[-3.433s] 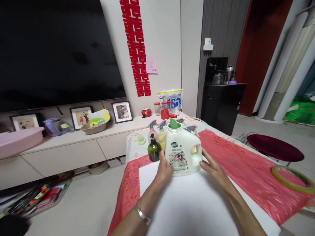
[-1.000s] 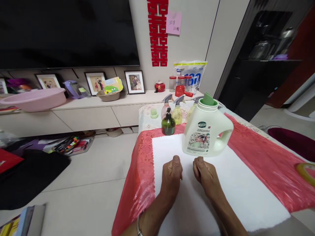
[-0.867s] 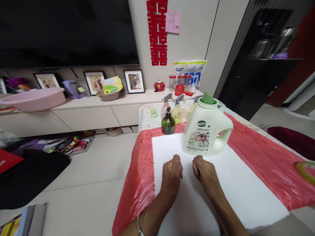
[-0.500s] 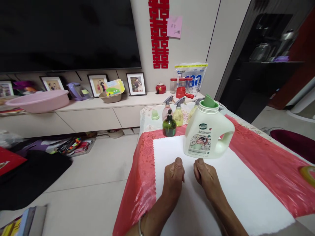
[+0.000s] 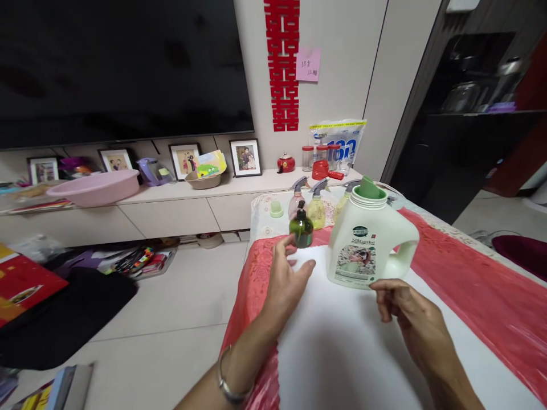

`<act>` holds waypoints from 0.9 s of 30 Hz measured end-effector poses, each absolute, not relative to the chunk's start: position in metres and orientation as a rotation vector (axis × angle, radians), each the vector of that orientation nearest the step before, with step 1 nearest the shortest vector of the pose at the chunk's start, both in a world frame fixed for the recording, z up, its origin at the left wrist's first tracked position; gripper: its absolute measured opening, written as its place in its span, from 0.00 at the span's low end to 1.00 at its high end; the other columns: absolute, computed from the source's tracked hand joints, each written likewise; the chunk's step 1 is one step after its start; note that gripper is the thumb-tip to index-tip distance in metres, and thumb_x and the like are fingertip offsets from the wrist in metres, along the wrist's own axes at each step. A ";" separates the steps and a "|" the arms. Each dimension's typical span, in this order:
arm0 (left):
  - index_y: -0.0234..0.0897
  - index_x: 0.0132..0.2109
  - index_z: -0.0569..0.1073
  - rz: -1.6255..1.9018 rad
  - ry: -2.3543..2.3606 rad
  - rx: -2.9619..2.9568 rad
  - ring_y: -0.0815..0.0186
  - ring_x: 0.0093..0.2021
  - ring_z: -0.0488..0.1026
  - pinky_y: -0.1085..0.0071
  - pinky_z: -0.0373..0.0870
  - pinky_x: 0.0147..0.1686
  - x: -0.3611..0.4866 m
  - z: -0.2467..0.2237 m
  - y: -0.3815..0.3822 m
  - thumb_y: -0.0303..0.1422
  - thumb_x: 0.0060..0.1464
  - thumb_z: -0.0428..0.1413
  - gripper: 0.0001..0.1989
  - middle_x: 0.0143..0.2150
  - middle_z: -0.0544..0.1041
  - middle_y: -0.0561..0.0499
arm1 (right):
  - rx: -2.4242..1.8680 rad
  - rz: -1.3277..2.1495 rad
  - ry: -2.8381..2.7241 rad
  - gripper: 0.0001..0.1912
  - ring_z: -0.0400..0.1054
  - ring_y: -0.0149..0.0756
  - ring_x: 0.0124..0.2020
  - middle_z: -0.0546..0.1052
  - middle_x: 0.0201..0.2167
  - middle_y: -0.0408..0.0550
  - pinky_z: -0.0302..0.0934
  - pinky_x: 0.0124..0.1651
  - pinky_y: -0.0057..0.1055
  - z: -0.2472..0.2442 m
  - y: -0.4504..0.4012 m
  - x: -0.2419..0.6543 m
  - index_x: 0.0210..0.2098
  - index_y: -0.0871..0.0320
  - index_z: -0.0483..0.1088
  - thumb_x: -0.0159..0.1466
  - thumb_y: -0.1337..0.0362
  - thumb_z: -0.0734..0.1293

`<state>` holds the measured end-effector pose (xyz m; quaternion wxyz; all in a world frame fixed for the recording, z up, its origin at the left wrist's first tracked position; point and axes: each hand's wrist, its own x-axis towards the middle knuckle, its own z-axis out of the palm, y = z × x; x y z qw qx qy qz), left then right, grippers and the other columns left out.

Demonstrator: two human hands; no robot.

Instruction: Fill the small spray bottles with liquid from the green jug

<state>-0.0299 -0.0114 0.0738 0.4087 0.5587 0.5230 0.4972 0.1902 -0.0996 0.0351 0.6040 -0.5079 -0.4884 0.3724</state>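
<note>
Head view: I judge the cream plastic detergent jug [image 5: 368,245] heavy, slick; take its side handle. Left hand [image 5: 287,279] and right hand [image 5: 408,319]: grip released, empty.

Cream plastic detergent jug [image 5: 371,242] with green funnel-shaped cap [image 5: 369,188] and pictured label. Dark green glass pump bottle [image 5: 301,232], black pump. Red lace-patterned plastic cloth [image 5: 470,285] under plain white sheet [image 5: 342,341]. Pink round basin [image 5: 99,187].
</note>
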 end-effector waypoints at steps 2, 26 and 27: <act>0.40 0.63 0.59 1.334 1.337 1.569 0.51 0.62 0.65 0.56 0.66 0.58 -0.029 0.071 0.019 0.30 0.45 0.64 0.39 0.63 0.63 0.39 | -1.142 0.807 -1.088 0.25 0.63 0.28 0.24 0.68 0.28 0.49 0.60 0.28 0.25 0.036 -0.100 0.200 0.41 0.62 0.75 0.67 0.44 0.64; 0.38 0.60 0.59 1.241 1.461 1.677 0.54 0.56 0.73 0.58 0.70 0.54 -0.021 0.040 0.058 0.34 0.39 0.69 0.42 0.55 0.72 0.42 | -1.094 0.748 -0.934 0.21 0.64 0.29 0.26 0.69 0.27 0.49 0.61 0.27 0.23 0.038 -0.104 0.239 0.40 0.60 0.77 0.60 0.48 0.72; 0.39 0.59 0.59 1.218 1.412 1.656 0.54 0.55 0.73 0.57 0.70 0.54 -0.026 0.042 0.043 0.34 0.38 0.69 0.42 0.54 0.73 0.43 | -1.107 0.741 -0.961 0.20 0.65 0.29 0.28 0.69 0.27 0.49 0.62 0.28 0.23 0.040 -0.106 0.237 0.40 0.60 0.77 0.60 0.49 0.72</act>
